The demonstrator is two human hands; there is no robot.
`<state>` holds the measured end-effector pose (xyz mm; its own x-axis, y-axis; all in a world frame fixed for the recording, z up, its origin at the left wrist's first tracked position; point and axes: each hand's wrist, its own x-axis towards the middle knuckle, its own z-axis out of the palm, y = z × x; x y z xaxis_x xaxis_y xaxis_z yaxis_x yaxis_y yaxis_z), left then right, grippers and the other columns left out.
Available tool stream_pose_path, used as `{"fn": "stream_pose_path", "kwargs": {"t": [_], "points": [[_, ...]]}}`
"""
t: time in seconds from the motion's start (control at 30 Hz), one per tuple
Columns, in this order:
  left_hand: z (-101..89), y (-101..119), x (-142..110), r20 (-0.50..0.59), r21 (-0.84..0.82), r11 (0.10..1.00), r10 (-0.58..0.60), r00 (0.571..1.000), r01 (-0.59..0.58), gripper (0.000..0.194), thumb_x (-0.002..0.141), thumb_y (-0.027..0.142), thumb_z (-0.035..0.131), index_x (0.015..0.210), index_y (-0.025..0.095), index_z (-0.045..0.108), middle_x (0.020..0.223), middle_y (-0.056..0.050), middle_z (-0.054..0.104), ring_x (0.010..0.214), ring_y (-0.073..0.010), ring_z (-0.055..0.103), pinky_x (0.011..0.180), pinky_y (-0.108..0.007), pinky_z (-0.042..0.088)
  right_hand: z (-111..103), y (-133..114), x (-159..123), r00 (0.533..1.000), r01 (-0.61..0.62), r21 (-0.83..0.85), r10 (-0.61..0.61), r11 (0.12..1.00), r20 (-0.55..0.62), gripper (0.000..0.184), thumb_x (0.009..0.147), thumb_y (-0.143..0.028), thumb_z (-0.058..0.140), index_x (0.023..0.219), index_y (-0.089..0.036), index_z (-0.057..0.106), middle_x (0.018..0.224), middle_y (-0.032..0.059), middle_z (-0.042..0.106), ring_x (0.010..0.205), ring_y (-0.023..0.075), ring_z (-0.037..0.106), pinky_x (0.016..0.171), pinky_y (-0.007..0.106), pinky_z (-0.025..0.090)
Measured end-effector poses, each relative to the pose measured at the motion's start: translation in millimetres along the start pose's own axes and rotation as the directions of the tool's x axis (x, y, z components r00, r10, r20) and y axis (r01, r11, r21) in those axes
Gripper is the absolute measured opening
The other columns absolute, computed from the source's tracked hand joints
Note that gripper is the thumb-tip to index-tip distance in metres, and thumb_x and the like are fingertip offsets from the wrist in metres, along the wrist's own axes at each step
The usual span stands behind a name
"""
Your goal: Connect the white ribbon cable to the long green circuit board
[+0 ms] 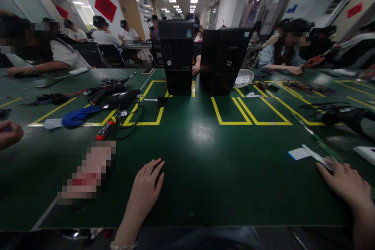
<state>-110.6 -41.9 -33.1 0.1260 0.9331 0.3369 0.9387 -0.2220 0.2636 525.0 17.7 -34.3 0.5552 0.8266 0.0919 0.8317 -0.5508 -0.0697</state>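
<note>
My left hand [148, 185] lies on the green table [222, 187] with its fingers stretched out and nothing under the palm that I can see. At the right, my right hand [347, 181] has the near end of a white flat strip [301, 153] between thumb and fingers. The strip has a blue edge at its far end, looks like a ribbon cable, and rests on the tabletop. Left of my left hand lies a blurred-out pinkish item [90, 174]. Beyond that is a screwdriver [104, 131] with a red and black handle.
Two black computer towers [179, 62] stand mid-table. Yellow tape [234, 123] marks rectangles. Blue gloves [79, 116] and dark cables [111, 86] lie left. A white basket [244, 79], a black cable bundle [336, 113] and a green strip [316, 136] are right. A co-worker's hand [10, 133] shows at left.
</note>
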Motion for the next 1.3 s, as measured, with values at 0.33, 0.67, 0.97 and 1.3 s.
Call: {"fn": "stream_pose_path", "kwargs": {"t": [0.33,0.67,0.97,1.3], "points": [[-1.3,1,0,0.022,0.029,1.0,-0.006,1.0,0.005,0.039,0.096,0.031,0.041,0.128,0.016,0.057,0.132,-0.013,0.058,0.125,-0.0281,0.051,0.104,-0.049,0.042,-8,-11,-16,0.987,0.044,0.046,-0.036,0.998,-0.157,0.081,0.084,-0.062,0.026,0.125,0.002,0.053,0.118,0.0355,0.052,0.124,0.0432,0.043,0.089,0.055,0.04],[-1.6,2,0,0.022,0.018,1.0,-0.018,1.0,0.018,0.038,0.096,0.031,0.042,0.128,0.018,0.058,0.132,-0.011,0.058,0.124,-0.0285,0.052,0.104,-0.05,0.042,-10,-17,-28,0.951,0.31,0.14,-0.305,0.94,-0.058,0.05,0.084,-0.05,0.034,0.108,-0.015,0.061,0.119,0.0205,0.06,0.116,0.0331,0.055,0.097,0.043,0.043],[-0.4,0,1,0.006,0.023,1.0,-0.002,1.0,0.002,0.038,0.095,0.03,0.042,0.127,0.017,0.059,0.131,-0.012,0.059,0.122,-0.0286,0.053,0.103,-0.049,0.043,3,-76,-88,0.786,0.618,0.298,-0.586,0.728,-0.198,0.046,0.089,-0.051,0.04,0.109,-0.019,0.065,0.117,0.0131,0.061,0.113,0.0273,0.058,0.099,0.046,0.046],[1.7,-1,-1,0.02,0.022,1.0,-0.017,1.0,0.017,0.038,0.096,0.03,0.041,0.129,0.019,0.057,0.133,-0.01,0.057,0.124,-0.0286,0.051,0.103,-0.05,0.043,-18,-234,-207,0.39,0.899,0.286,-0.903,0.332,-0.178,0.037,0.092,-0.03,0.048,0.128,-0.023,0.056,0.134,0.0103,0.053,0.13,0.0252,0.045,0.108,0.053,0.038]]}}
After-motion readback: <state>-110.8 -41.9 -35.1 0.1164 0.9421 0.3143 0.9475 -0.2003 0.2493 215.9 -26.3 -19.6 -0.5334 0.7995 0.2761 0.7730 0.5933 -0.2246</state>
